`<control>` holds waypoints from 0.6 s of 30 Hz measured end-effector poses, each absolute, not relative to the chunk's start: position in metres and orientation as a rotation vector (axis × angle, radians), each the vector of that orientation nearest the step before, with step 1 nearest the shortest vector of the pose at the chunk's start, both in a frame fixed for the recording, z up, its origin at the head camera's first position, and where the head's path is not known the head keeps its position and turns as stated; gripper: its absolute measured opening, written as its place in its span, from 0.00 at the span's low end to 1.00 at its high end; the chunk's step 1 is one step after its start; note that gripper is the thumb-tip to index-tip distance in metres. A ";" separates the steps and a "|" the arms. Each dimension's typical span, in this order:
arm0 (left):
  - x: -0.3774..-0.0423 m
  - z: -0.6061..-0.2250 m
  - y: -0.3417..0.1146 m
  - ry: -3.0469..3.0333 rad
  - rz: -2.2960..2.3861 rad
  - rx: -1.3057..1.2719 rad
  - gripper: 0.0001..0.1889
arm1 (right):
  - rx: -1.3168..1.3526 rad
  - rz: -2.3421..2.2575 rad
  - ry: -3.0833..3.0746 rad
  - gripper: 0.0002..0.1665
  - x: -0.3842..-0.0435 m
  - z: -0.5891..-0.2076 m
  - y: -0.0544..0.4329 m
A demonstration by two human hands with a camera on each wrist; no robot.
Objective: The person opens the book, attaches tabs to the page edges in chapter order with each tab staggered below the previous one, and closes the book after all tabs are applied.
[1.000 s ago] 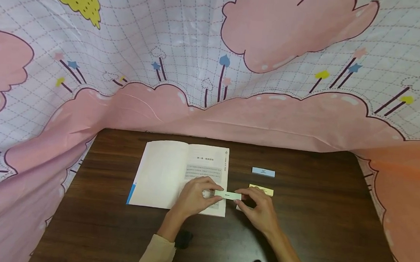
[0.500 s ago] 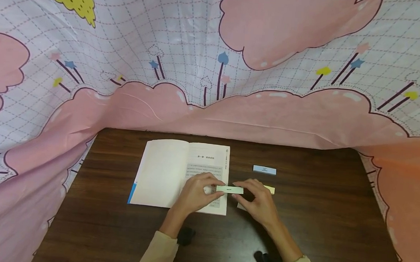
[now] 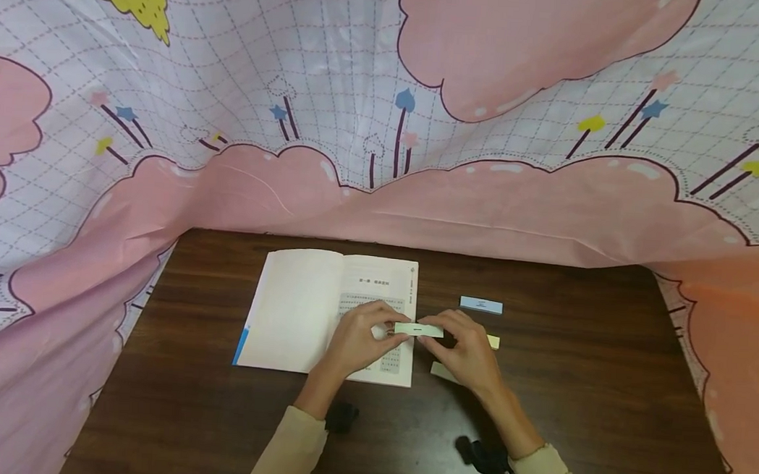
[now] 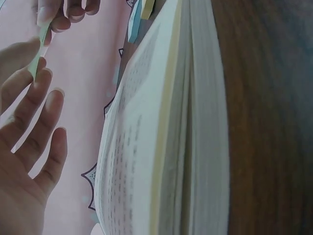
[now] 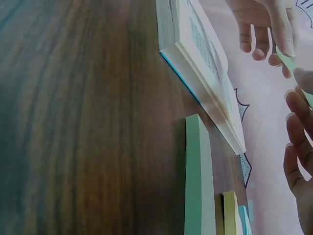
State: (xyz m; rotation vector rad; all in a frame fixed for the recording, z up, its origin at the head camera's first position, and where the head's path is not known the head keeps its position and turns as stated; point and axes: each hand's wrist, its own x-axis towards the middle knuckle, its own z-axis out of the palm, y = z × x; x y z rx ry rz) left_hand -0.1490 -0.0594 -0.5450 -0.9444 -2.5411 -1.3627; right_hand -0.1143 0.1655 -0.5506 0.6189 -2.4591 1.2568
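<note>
Pale green strip (image 3: pixel 419 330) has shifted slightly up or away over the last second; I have it in the air over the right edge of the book (image 3: pixel 296 312). Grip: left hand (image 3: pixel 355 339) and right hand (image 3: pixel 472 350) each pinched nearly closed on one end. Reads as a single sheet, clear of the green pad (image 5: pixel 199 176) on the counter (image 3: pixel 186 406), so controlled from both ends.

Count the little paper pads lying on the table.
3: the green pad at the front, the yellow pad behind it, the blue pad farthest back. In the head view, the right grip could hide more.
</note>
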 end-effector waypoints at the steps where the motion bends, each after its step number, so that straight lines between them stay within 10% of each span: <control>1: -0.150 -0.545 -0.060 -2.541 -1.355 -0.941 0.12 | 0.614 1.262 -2.463 0.17 -0.116 -0.550 0.165; 18: -0.172 -0.539 -0.061 -2.570 -1.343 -0.929 0.13 | 0.552 1.373 -2.424 0.20 -0.136 -0.553 0.162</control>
